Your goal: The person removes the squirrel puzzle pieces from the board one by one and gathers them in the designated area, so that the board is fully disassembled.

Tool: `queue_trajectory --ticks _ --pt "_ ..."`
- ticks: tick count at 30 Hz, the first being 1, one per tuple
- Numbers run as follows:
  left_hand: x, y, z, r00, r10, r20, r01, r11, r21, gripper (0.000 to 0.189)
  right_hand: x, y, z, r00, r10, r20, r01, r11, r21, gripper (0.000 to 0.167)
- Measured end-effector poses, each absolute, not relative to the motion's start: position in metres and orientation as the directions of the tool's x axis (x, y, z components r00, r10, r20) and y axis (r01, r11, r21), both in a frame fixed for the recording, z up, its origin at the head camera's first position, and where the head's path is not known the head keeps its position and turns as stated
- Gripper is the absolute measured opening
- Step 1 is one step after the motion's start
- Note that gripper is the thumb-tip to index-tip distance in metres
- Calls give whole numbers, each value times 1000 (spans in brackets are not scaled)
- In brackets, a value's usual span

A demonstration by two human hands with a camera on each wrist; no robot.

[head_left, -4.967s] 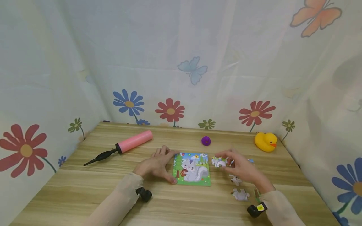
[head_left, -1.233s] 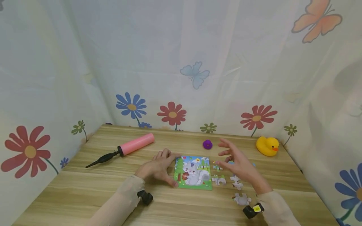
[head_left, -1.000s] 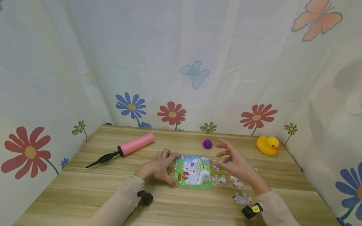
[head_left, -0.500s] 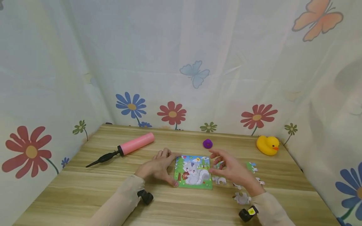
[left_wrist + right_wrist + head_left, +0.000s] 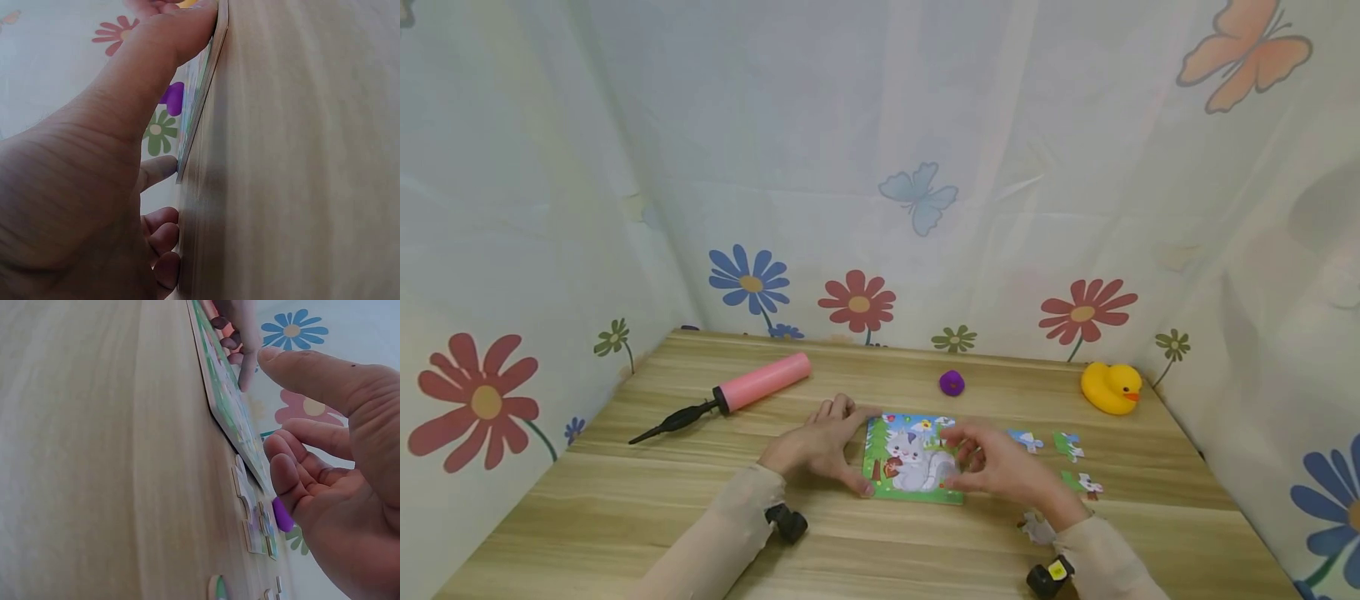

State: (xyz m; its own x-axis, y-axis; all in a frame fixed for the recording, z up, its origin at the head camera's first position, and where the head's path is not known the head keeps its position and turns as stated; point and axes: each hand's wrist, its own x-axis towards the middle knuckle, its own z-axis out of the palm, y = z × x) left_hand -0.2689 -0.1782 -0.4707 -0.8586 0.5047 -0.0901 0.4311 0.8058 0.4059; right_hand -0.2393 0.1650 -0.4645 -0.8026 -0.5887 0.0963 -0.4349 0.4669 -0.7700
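Observation:
A square jigsaw puzzle (image 5: 910,460) with a grey squirrel picture lies flat on the wooden table. My left hand (image 5: 817,446) holds its left side, thumb at the near corner and index finger at the far one; the left wrist view shows the thumb (image 5: 187,34) over the puzzle's edge. Over the right edge hovers my right hand (image 5: 1000,471), fingers partly bent. A gap shows between thumb and fingers in the right wrist view, and nothing is held. Loose puzzle pieces (image 5: 247,503) lie beside the puzzle below this hand, mostly hidden in the head view.
Further right lie several more pieces, including a blue one (image 5: 1026,440), a green one (image 5: 1067,445) and a grey one (image 5: 1037,527). A purple toy (image 5: 952,383), a yellow rubber duck (image 5: 1108,387) and a pink hand pump (image 5: 765,382) stand or lie towards the back.
My right hand has let go of the puzzle piece it touched five seconds ago. Lately it has come lower and left, from over the loose pieces to the puzzle's right edge. The left hand stays put.

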Motion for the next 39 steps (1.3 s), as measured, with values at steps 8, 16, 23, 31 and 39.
queue_trajectory --ticks 8,16,23,31,39 --pt "-270 -178 -472 -862 498 -91 425 809 405 125 -239 161 -466 -793 -605 67 -443 498 -746 67" --pt "-270 -178 -470 -862 498 -91 423 808 410 125 -238 158 -467 -787 -611 84 -494 544 -678 63" --pt "-270 -178 -469 -859 504 -90 429 804 412 125 -235 156 -466 -793 -605 73 -499 576 -647 58" --pt "-271 -178 -469 -858 506 -88 432 803 409 125 -236 156 -467 -797 -601 62 -489 581 -650 47" --pt "-271 -179 -473 -857 507 -92 431 803 411 124 -237 156 -469 -800 -598 49 -476 583 -659 47"
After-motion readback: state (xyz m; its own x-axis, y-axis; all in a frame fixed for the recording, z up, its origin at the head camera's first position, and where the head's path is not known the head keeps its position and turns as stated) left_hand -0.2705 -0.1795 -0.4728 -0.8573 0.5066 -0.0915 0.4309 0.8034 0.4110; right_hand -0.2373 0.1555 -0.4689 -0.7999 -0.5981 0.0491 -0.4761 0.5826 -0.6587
